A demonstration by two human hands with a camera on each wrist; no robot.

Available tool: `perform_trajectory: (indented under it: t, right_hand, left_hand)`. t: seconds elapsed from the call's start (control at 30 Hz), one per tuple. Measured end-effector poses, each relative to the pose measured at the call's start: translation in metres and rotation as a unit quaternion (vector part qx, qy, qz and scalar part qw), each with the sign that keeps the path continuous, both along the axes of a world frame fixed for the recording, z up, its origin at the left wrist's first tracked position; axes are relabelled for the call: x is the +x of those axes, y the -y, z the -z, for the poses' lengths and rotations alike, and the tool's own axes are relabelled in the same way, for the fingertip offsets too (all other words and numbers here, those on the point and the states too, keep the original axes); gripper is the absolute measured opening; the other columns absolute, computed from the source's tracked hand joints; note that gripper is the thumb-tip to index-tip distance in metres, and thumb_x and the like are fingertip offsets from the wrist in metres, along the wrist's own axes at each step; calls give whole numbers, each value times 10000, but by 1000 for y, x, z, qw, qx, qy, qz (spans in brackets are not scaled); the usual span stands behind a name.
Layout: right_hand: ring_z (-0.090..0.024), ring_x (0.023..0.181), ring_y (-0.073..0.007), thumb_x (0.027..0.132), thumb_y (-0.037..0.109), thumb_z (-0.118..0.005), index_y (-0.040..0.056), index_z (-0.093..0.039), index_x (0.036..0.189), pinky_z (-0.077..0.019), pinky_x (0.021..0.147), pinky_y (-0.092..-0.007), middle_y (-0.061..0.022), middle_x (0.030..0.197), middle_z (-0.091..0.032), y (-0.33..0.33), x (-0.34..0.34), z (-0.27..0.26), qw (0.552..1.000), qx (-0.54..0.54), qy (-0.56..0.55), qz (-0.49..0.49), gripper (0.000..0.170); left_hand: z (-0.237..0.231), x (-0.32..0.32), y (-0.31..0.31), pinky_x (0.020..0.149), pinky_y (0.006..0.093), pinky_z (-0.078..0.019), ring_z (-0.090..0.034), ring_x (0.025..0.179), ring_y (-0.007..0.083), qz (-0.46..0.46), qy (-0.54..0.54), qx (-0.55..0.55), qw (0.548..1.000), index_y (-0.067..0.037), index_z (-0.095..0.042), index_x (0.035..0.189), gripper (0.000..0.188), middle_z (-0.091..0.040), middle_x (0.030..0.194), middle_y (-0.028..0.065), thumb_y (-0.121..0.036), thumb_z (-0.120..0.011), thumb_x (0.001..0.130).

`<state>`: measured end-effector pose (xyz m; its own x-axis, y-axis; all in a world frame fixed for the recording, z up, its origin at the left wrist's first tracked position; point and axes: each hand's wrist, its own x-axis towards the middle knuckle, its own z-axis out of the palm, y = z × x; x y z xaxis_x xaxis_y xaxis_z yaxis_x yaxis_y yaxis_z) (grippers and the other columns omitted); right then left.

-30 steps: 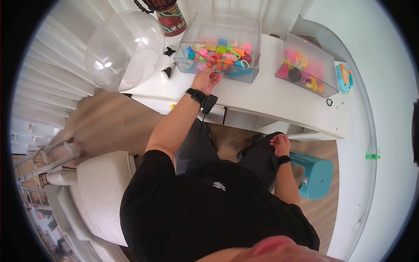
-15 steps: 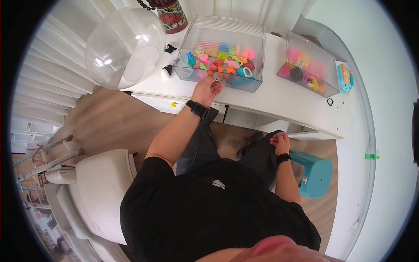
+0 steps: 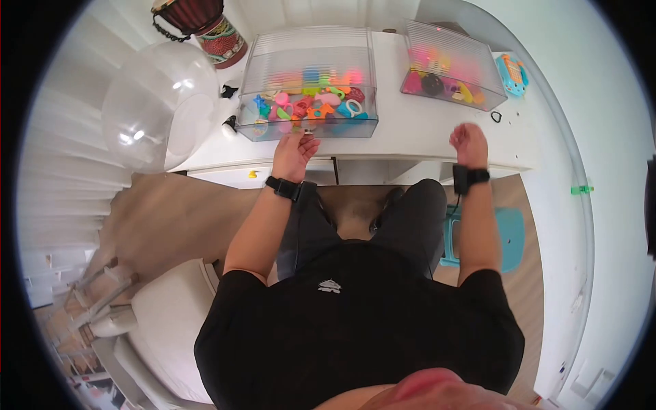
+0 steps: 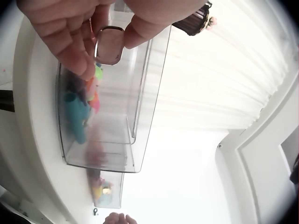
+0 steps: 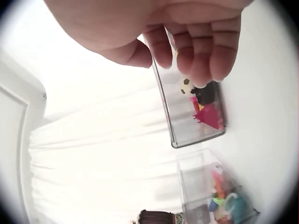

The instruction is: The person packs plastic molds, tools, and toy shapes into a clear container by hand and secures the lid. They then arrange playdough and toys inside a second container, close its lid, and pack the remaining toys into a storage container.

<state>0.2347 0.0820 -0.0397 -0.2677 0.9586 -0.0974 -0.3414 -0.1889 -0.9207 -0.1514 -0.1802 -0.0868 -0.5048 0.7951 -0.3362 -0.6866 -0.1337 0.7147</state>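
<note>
My left hand (image 3: 292, 158) is at the front of a clear plastic box (image 3: 249, 85) full of colourful toys. Thumb and fingers pinch a small silver-rimmed pull (image 4: 110, 45) at the box's front, seen close up in the left wrist view. My right hand (image 3: 470, 145) hangs over the table near a second clear box (image 3: 486, 101) and holds nothing, its fingers loosely bent. In the right wrist view this second box shows a football-patterned ball (image 5: 186, 87) and a pink toy (image 5: 209, 115) below my fingers.
A large clear globe (image 3: 160, 89) stands at the left of the white table (image 3: 403, 140), near a patterned drum (image 3: 222, 42). To the right lie a toy phone (image 3: 511, 75) and a black band (image 3: 496, 117). A teal stool (image 3: 511, 239) stands below.
My right hand has risen from beside my thigh to over the table near the second box. My left hand stays at the first box's front. The head view has shifted.
</note>
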Motion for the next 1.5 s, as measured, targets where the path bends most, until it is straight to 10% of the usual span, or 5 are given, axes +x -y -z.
perform_trajectory:
  t: [0.17,0.37,1.5]
  right_hand:
    - [-693,826,-348,1000,294,-634,11,-553,1142,-625,752,-480,-181,974,-624,-96,-33,-8,981,-183,-5,71,327]
    - [-706,854,-415,1008,278,-586,-3,-503,1158,-647,755,-551,-206,980,-588,-151,-55,29,987,-155,11,31,329]
    - [-715,688,-298,1046,301,-539,10,-565,924,-649,631,-424,-102,776,-589,-158,-88,25,987,-97,-21,128,317]
  left_hand:
    - [0,2,1,806,356,-599,-713,912,241,-11,10,14,1000,-35,-583,1142,190,-684,985,108,-185,-638,1040]
    - [0,4,4,790,352,-605,-716,894,242,-17,2,-2,1000,-30,-589,1129,194,-684,986,109,-203,-637,1055]
    - [10,-7,6,823,345,-609,-710,952,243,9,-26,-42,999,-67,-599,1136,233,-707,1041,99,-246,-701,1027]
